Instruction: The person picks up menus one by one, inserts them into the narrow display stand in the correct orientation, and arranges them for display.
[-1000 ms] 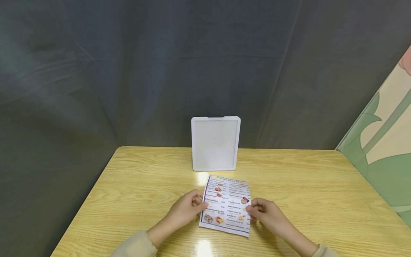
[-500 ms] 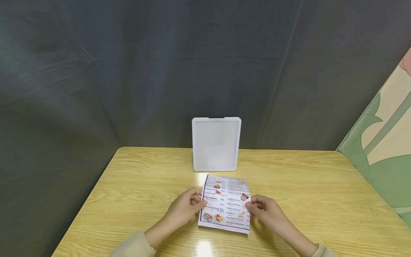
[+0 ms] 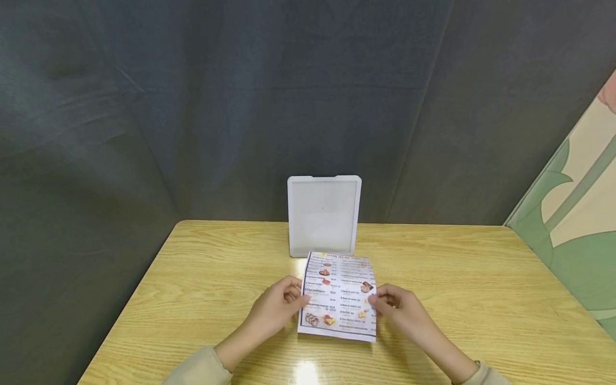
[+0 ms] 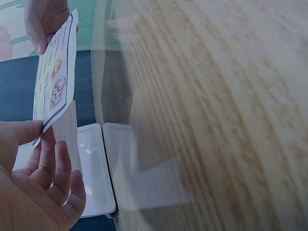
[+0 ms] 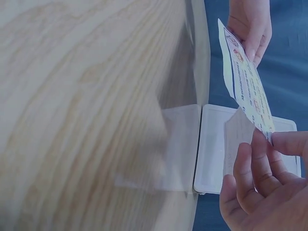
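White printed sheet (image 3: 339,297), above the wooden surface (image 3: 216,267): opposite edges pinched between thumb (image 4: 21,131) and fingers (image 4: 62,168) of left hand (image 3: 273,306) and right hand (image 3: 403,310).

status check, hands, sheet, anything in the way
Left hand and right hand pinch opposite side edges of printed sheet. Sheet held above table. White frame standing behind it; no obstruction seen between.

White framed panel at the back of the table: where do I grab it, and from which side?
I'd take the white panel by its left and right borders, coming in from both sides. It stands upright with those borders exposed, whereas in the head view the menu sheet partly covers its lower edge.
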`<state>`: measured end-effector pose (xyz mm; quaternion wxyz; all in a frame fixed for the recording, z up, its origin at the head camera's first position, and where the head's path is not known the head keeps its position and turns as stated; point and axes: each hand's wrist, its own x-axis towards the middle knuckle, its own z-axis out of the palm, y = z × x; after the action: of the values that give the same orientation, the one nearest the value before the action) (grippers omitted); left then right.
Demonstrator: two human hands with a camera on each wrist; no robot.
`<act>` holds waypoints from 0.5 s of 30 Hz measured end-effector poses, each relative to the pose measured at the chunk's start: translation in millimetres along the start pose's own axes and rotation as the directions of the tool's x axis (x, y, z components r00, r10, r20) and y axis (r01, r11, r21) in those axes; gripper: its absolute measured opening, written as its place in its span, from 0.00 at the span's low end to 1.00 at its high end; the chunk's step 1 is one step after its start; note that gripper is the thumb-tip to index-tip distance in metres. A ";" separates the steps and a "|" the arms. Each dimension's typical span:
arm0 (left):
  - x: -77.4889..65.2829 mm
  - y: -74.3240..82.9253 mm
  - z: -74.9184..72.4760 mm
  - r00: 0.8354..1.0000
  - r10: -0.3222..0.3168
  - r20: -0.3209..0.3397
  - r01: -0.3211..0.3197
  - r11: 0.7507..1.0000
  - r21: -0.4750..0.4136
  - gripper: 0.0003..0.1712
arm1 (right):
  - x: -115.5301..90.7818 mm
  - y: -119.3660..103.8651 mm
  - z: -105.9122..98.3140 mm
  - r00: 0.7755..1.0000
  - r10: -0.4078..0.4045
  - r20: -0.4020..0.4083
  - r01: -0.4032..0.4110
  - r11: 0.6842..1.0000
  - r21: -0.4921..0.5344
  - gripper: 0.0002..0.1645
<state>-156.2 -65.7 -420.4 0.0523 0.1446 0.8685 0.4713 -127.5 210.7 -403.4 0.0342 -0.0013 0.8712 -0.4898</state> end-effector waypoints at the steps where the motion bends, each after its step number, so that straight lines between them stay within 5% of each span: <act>1: -0.1 0.5 -0.4 1.000 0.003 -0.001 -0.003 1.000 -0.001 0.20 | 0.1 -0.4 -0.5 1.000 -0.007 0.000 0.007 1.000 0.002 0.08; 15: 2.0 10.5 -9.1 0.998 0.028 -0.051 -0.028 1.000 0.005 0.17 | 3.0 -12.4 -7.4 0.999 -0.036 -0.027 0.036 0.999 0.006 0.09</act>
<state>-158.1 -67.0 -406.6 0.0233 0.1450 0.8683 0.4737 -131.3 210.5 -389.1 0.0136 -0.0105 0.8698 -0.4931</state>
